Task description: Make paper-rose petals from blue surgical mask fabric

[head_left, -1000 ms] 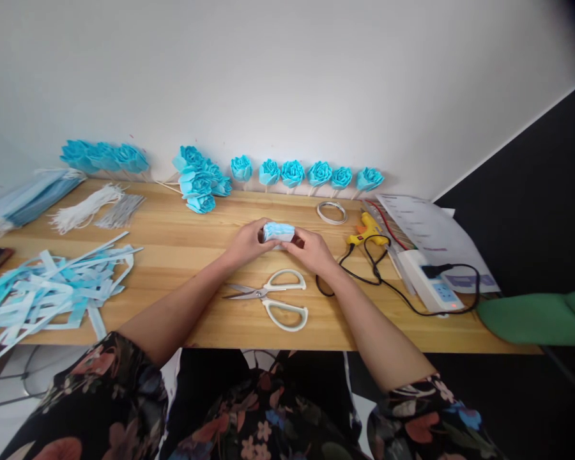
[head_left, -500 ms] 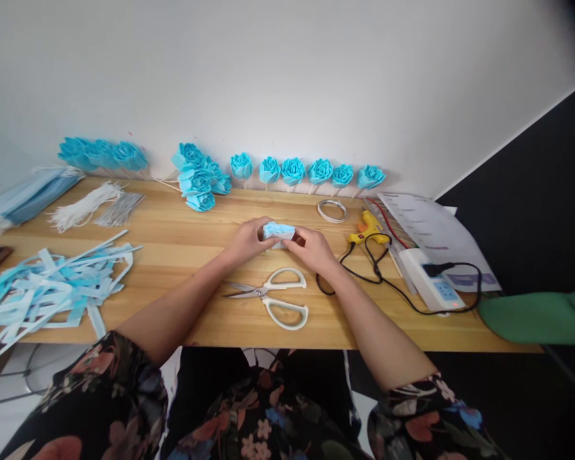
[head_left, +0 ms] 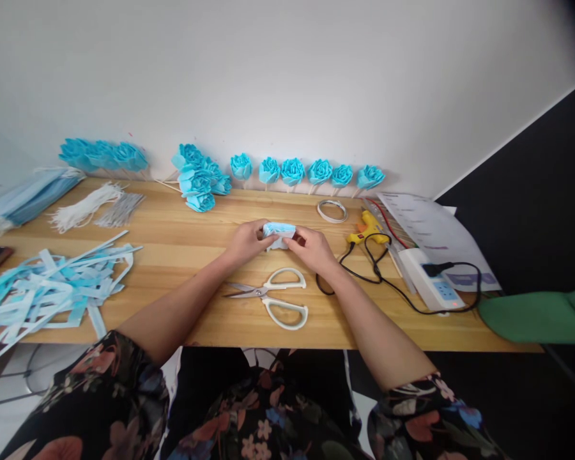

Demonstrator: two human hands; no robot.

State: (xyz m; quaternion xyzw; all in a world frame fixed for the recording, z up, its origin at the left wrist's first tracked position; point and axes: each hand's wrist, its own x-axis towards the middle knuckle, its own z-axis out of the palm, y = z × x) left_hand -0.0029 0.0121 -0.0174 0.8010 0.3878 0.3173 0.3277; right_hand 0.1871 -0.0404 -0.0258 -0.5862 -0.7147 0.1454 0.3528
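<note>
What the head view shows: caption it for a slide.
Left hand and right hand holding folded blue material beyond open scissors, blue flowers along the wall.

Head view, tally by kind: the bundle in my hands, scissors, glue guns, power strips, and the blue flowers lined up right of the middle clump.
Held bundle: 1
Scissors: 1 pair
Yellow glue gun: 1
White power strip: 1
Blue flowers in that row: 6
Total: 10
</note>
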